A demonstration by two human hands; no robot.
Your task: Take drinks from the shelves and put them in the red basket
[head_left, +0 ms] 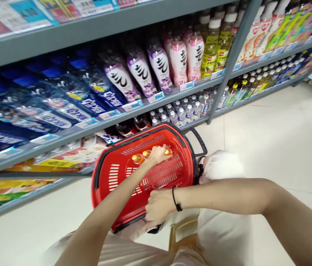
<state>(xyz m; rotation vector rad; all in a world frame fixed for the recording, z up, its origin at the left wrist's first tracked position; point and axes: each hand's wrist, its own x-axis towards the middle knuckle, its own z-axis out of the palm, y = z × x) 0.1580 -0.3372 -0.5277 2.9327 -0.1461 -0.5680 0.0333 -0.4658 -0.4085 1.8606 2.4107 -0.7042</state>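
Bottles (137, 159) with orange-yellow caps sat in a row inside a red basket (103, 179), toward its shelf side. The left hand (159, 155) was down among them, at the caps near the row's right end; its fingers were partly hidden, so I could not tell whether it grasped a bottle. The right hand (160, 207), below a black wristband (176, 200), was curled over the basket's near rim, clasping it. The basket stood just beside the shelving (240, 40), where blue-capped bottles (52, 72), purple-labelled bottles (141, 75), pink-labelled bottles (179, 62) and yellow-green bottles (209, 50) lined one level, with small white-capped bottles (182, 116) lower down. A yellowish stool (183, 225) showed between pale trousers (222, 229).
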